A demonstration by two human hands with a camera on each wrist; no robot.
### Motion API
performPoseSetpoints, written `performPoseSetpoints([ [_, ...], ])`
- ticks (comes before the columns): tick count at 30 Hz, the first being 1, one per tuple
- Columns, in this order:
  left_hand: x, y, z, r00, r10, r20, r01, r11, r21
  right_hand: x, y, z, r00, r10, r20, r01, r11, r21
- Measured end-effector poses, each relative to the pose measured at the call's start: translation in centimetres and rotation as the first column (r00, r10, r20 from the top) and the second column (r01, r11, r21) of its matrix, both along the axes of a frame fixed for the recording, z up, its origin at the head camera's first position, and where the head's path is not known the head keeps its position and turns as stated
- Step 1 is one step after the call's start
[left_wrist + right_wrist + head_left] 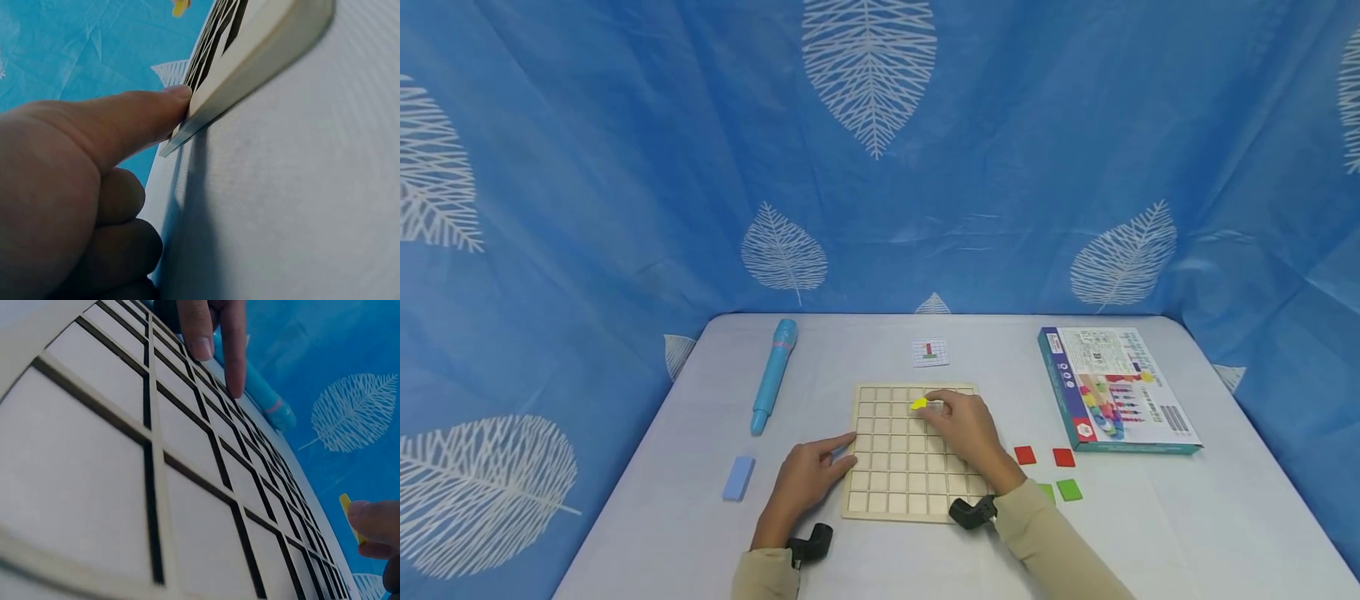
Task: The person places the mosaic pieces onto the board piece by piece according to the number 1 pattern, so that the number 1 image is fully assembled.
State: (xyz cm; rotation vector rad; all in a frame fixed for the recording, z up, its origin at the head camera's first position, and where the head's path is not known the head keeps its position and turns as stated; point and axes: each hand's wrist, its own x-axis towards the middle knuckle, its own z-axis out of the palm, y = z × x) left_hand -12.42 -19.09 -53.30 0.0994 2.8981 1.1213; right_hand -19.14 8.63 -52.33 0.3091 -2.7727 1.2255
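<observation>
A wooden grid board point(880, 481) with square compartments lies flat on the table. At its left edge is my left hand point(802, 477); the thumb point(150, 112) and the forefinger, both fairly straight, touch the frame a little apart from each other. My right hand point(964, 427) is over the upper part of the grid and pinches a small yellow tile point(918, 403) between thumb and fingertips. The right wrist view shows the yellow tile point(349, 515) held on edge, above the board. The compartments that show hold no tiles.
Two red tiles point(1063, 457) and green tiles point(1070, 490) lie right of the board, one green partly behind the right sleeve. A printed card point(930, 352) lies beyond it. A blue microphone-shaped object point(771, 379) and a blue block point(739, 478) are left, a flat box point(1138, 387) right.
</observation>
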Motion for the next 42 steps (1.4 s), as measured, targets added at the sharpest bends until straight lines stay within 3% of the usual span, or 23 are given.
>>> performPoseSetpoints([
  [13,0.0,0.3,0.2,1.0,0.019,0.013,-0.019,1.0,-0.019,-0.8,-2.3,-0.7,0.999,0.039,-0.027,-0.04,0.999,-0.03],
  [27,0.0,0.3,0.1,1.0,0.003,0.007,-0.003,1.0,0.004,-0.7,-3.1,-0.8,0.999,0.047,-0.006,-0.046,0.996,0.074],
  [42,0.1,0.3,0.0,1.0,0.003,0.004,-0.003,1.0,0.001,-0.6,-3.3,-1.3,0.996,0.037,-0.081,-0.024,0.987,0.157],
])
